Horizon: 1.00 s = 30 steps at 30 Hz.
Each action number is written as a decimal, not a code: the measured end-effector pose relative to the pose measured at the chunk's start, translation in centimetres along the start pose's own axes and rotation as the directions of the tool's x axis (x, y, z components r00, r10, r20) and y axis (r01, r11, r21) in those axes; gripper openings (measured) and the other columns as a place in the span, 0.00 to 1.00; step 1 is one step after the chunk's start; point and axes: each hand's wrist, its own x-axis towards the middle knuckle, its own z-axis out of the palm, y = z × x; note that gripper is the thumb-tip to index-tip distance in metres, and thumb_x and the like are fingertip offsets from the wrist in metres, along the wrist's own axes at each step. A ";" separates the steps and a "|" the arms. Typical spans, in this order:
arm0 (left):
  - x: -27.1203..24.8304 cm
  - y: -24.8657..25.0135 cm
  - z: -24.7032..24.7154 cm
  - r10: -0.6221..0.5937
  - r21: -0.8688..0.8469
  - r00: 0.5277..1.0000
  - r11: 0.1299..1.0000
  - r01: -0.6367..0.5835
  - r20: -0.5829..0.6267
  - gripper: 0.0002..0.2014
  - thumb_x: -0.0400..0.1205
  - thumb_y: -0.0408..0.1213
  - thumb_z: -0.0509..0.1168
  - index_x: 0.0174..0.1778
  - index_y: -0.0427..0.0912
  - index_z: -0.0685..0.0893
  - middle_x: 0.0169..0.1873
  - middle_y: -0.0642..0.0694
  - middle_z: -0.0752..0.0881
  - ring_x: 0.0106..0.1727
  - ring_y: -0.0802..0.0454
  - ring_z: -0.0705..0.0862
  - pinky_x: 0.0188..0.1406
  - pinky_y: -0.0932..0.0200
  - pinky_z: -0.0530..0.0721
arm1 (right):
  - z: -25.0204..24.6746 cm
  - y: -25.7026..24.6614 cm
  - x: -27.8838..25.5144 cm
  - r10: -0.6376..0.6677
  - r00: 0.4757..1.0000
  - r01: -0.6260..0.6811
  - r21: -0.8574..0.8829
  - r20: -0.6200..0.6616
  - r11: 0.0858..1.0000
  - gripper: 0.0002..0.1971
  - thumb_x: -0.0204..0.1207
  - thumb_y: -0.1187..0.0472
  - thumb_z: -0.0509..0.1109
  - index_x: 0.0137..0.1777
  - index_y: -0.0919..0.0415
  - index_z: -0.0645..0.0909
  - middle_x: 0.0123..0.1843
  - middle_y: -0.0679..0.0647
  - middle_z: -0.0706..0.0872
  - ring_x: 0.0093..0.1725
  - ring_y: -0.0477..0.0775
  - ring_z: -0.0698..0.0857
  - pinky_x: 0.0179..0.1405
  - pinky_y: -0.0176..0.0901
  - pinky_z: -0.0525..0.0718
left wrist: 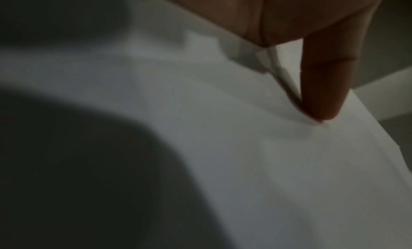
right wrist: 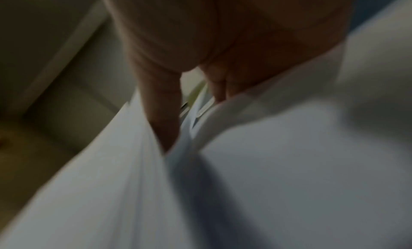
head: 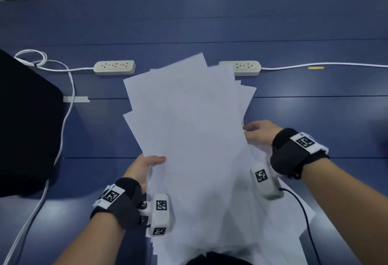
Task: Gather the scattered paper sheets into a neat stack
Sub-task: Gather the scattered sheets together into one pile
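A fanned bundle of white paper sheets (head: 189, 118) is held up over the blue table (head: 315, 118), its corners splayed at the far end. My left hand (head: 147, 166) pinches the bundle's left edge, thumb on top; in the left wrist view the thumb (left wrist: 323, 94) presses on the paper (left wrist: 245, 164). My right hand (head: 258, 132) grips the right edge; the right wrist view shows a finger (right wrist: 162, 115) among the sheet edges (right wrist: 111, 182). More sheets (head: 283, 233) lie flat near the front edge beneath.
Two white power strips (head: 114, 67) (head: 245, 68) with cords lie behind the papers. A black object (head: 25, 128) covers the left side of the table. A strip of tape (head: 76, 99) and a small yellow stick (head: 315, 68) lie on the table. Chairs stand beyond the far edge.
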 end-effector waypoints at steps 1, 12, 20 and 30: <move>-0.3 0.1 0.1 0.005 0.032 1.000 0.999 -0.005 -0.004 0.11 0.68 0.26 0.68 0.46 0.37 0.85 0.41 0.41 0.91 0.54 0.35 0.85 0.62 0.38 0.79 | -0.3 0.1 -0.1 -0.017 0.999 0.013 -0.103 -0.033 0.995 0.21 0.64 0.55 0.80 0.55 0.61 0.82 0.51 0.53 0.84 0.51 0.53 0.81 0.51 0.40 0.77; -0.4 0.4 -0.1 -0.067 0.127 0.998 0.990 0.065 0.018 0.29 0.55 0.27 0.68 0.56 0.30 0.83 0.51 0.33 0.87 0.56 0.32 0.84 0.69 0.34 0.74 | 1.2 0.9 1.1 0.092 0.996 -0.090 -0.293 -0.009 0.952 0.18 0.82 0.66 0.57 0.67 0.73 0.75 0.70 0.66 0.78 0.69 0.64 0.76 0.63 0.44 0.73; -0.6 0.2 0.1 -0.056 0.148 0.998 0.987 0.055 0.000 0.31 0.55 0.29 0.72 0.57 0.35 0.83 0.55 0.36 0.89 0.60 0.36 0.84 0.65 0.39 0.79 | 0.7 0.3 1.0 -0.006 1.000 0.009 -0.127 0.024 0.992 0.14 0.78 0.66 0.64 0.62 0.66 0.81 0.55 0.56 0.83 0.50 0.52 0.78 0.49 0.37 0.73; -1.0 0.7 0.0 -0.043 0.163 0.999 0.986 0.044 -0.010 0.30 0.56 0.29 0.73 0.58 0.35 0.82 0.56 0.34 0.88 0.60 0.34 0.84 0.68 0.34 0.76 | -1.2 3.4 0.9 -0.041 0.999 0.037 0.200 0.016 0.979 0.10 0.73 0.60 0.72 0.30 0.53 0.88 0.39 0.50 0.89 0.46 0.53 0.83 0.67 0.51 0.75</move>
